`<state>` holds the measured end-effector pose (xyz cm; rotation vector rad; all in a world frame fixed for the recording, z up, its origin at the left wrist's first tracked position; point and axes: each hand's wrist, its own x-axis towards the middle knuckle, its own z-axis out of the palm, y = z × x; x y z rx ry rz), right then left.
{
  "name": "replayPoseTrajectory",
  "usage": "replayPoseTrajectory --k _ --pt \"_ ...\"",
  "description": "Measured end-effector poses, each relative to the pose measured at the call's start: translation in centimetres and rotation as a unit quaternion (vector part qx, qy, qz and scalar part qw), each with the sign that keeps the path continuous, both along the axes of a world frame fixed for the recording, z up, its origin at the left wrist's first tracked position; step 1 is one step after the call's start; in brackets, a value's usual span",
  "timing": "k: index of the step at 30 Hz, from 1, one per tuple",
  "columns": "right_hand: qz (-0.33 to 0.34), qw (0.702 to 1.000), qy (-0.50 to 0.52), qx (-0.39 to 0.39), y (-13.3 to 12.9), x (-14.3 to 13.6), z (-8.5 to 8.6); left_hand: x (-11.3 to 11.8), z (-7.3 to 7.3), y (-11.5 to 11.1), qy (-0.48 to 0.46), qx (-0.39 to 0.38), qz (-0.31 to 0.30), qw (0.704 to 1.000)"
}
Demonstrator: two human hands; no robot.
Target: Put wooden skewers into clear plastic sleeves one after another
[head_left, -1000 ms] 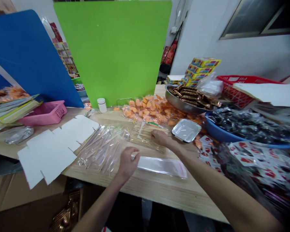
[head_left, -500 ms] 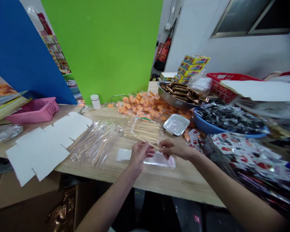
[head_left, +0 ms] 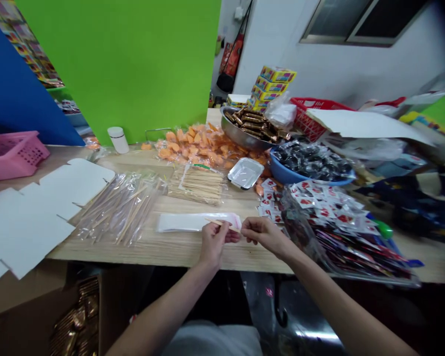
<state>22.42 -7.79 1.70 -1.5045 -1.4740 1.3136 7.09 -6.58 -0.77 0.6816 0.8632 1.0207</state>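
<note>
My left hand (head_left: pixel 215 242) pinches a few thin wooden sticks (head_left: pixel 217 222) between thumb and fingers, their ends poking out to the left. Close against it, my right hand (head_left: pixel 265 236) is closed with fingertips at the other end of the sticks. Both hands are over the front of the table, by a stack of clear plastic sleeves (head_left: pixel 180 222) lying flat. Behind the sleeves lies an open bag of wooden sticks (head_left: pixel 202 184). To the left is a pile of sticks in clear sleeves (head_left: pixel 120 210). A foil tray (head_left: pixel 245 173) sits beyond my right hand.
Orange wrapped pieces (head_left: pixel 193 143) spread along the back, beside a metal bowl of brown-wrapped items (head_left: pixel 232 131). A blue basin (head_left: pixel 282 173) holds dark packets. White-and-red sachets (head_left: pixel 319 202) heap at right. Flat white cardboard (head_left: pixel 33 212) and a pink basket (head_left: pixel 18 153) are left.
The view has turned to the right. The sticks now project left from my left hand; before, ends showed beneath my right hand. Both hands have come nearer the table's front edge.
</note>
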Motion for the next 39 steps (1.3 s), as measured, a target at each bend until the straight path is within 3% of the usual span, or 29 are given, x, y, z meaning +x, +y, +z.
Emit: replayPoseTrajectory --k 10,13,15,17,19,21,23,28,39 --pt "0.009 0.995 -0.091 0.027 -0.3 -0.2 -1.2 0.4 -0.1 -0.9 0.065 0.008 -0.026 0.998" --pt "-0.002 0.975 -0.204 0.083 0.3 1.1 -0.1 0.0 0.1 -1.5 0.204 0.118 -0.072 0.969" --pt "-0.015 0.937 -0.327 0.123 0.8 2.3 1.0 -0.4 0.2 -2.1 0.337 0.276 -0.103 0.894" --pt "-0.018 0.893 -0.430 0.131 1.3 3.4 1.8 -0.6 0.0 -2.7 0.450 0.422 -0.132 0.776" --pt "-0.005 0.867 -0.485 0.116 1.6 4.1 2.1 -0.7 -0.4 -3.1 0.527 0.498 -0.164 0.669" --pt "0.011 0.859 -0.501 0.104 1.9 4.5 1.9 -0.7 -1.0 -3.2 0.573 0.521 -0.186 0.605" --pt "0.021 0.865 -0.491 0.103 2.0 4.8 1.3 -0.6 -1.5 -3.2 0.593 0.530 -0.197 0.573" --pt "0.019 0.898 -0.424 0.118 2.6 4.4 -0.1 -0.7 -1.8 -3.1 0.602 0.550 -0.200 0.543" --pt "0.018 0.947 -0.286 0.143 3.8 -1.5 -2.1 -0.5 -2.4 -3.6 0.588 0.569 -0.173 0.549"
